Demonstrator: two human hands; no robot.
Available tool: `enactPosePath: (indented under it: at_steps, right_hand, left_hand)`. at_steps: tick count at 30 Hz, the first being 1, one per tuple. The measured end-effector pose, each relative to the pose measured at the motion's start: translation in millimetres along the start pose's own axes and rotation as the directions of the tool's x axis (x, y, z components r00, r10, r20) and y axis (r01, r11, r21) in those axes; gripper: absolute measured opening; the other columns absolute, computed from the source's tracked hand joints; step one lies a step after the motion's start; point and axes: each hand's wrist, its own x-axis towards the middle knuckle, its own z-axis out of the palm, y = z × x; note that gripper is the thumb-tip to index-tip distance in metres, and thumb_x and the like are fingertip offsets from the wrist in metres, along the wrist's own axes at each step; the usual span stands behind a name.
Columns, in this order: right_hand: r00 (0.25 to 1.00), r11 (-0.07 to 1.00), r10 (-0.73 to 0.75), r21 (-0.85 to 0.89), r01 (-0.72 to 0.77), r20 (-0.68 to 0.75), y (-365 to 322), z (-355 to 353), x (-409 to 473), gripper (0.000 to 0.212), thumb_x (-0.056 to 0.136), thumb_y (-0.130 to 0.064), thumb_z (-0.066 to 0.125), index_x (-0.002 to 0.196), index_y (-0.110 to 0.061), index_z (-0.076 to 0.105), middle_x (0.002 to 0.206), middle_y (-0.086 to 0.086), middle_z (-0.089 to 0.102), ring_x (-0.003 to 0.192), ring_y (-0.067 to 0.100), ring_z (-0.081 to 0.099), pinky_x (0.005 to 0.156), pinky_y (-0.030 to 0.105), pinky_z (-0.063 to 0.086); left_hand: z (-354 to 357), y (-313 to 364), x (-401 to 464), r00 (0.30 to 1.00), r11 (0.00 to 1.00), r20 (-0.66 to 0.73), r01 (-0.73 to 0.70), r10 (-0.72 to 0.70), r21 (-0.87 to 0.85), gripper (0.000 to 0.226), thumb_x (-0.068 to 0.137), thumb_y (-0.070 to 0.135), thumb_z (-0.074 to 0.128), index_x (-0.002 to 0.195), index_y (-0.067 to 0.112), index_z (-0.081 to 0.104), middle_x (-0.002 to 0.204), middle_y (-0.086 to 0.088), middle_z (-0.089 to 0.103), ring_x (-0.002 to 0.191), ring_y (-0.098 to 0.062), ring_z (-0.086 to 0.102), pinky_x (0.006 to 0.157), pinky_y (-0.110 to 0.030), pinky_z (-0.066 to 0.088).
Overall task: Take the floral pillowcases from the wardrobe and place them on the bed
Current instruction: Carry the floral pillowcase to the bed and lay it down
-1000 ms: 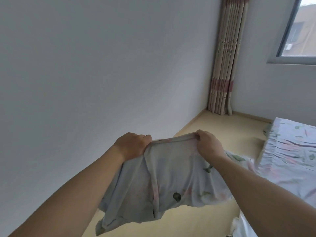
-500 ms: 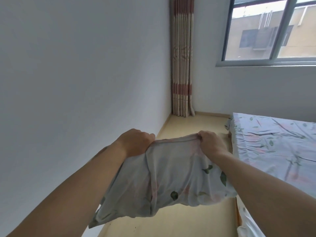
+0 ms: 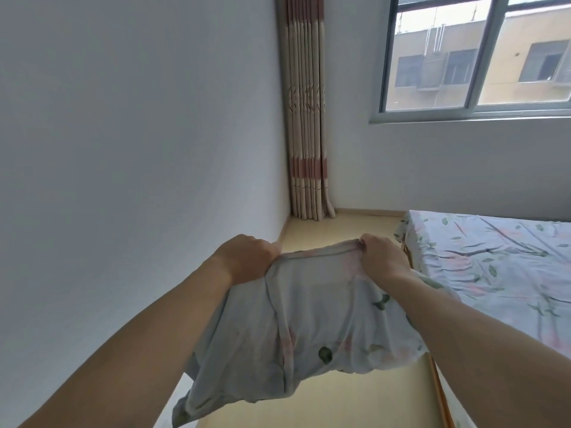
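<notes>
A pale floral pillowcase [image 3: 309, 329] with green leaves and pink blooms hangs in front of me, bunched and drooping toward the floor. My left hand [image 3: 247, 257] grips its top left corner in a closed fist. At the top right corner, my right hand [image 3: 383, 257] pinches the hem. The bed [image 3: 494, 257], covered in a matching floral sheet, lies to the right, with its near corner just beyond my right hand. The wardrobe is out of view.
A plain white wall [image 3: 139, 149] fills the left side. A striped beige and pink curtain [image 3: 306, 118] hangs in the far corner beside a window [image 3: 475, 54]. A strip of yellow floor [image 3: 340, 230] runs between wall and bed.
The view has swung right: the window and more of the bed have come into sight, and the curtain has shifted left. Both hands keep the same hold on the pillowcase.
</notes>
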Motion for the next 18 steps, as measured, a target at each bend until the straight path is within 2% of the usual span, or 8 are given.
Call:
enactPosePath:
  at_steps: [5,9,15,18]
  right_hand:
    - [0.999,0.999,0.041,-0.027,-0.041,-0.004,-23,33,65,0.023,0.09,-0.012,0.038,0.092,-0.014,0.061,0.102,0.011,0.066,0.091,0.031,0.059,0.067,0.03,0.035]
    - [0.995,0.995,0.097,-0.033,-0.098,-0.015,-43,56,113,0.022,0.091,-0.013,0.038,0.088,-0.017,0.059,0.099,0.01,0.065,0.076,0.026,0.049,0.066,0.031,0.037]
    - [0.988,0.988,0.146,-0.045,-0.148,-0.04,-79,79,186,0.02,0.091,-0.012,0.038,0.079,-0.021,0.05,0.092,0.007,0.063,0.076,0.025,0.05,0.067,0.031,0.038]
    - [0.986,0.984,0.164,-0.058,-0.166,-0.038,-85,91,218,0.02,0.092,-0.011,0.039,0.083,-0.02,0.055,0.09,0.005,0.059,0.077,0.024,0.049,0.068,0.031,0.038]
  left_hand:
    - [38,-64,48,1.0,1.0,0.0,-0.029,0.029,0.009,0.016,0.085,0.005,0.04,0.084,0.018,0.032,0.083,-0.01,0.066,0.07,-0.038,0.06,0.057,-0.033,0.03]
    - [67,-124,86,0.995,0.997,-0.05,-0.082,0.082,-0.004,0.014,0.085,0.006,0.04,0.082,0.017,0.033,0.082,-0.01,0.066,0.069,-0.038,0.06,0.057,-0.033,0.029]
    - [99,-208,149,0.985,0.989,-0.124,-0.127,0.116,-0.08,0.017,0.086,0.008,0.042,0.077,0.018,0.031,0.079,-0.01,0.065,0.065,-0.037,0.058,0.056,-0.032,0.029]
    - [118,-237,179,0.981,0.982,-0.143,-0.15,0.132,-0.116,0.019,0.087,0.009,0.042,0.076,0.019,0.031,0.078,-0.007,0.065,0.068,-0.036,0.061,0.057,-0.032,0.031]
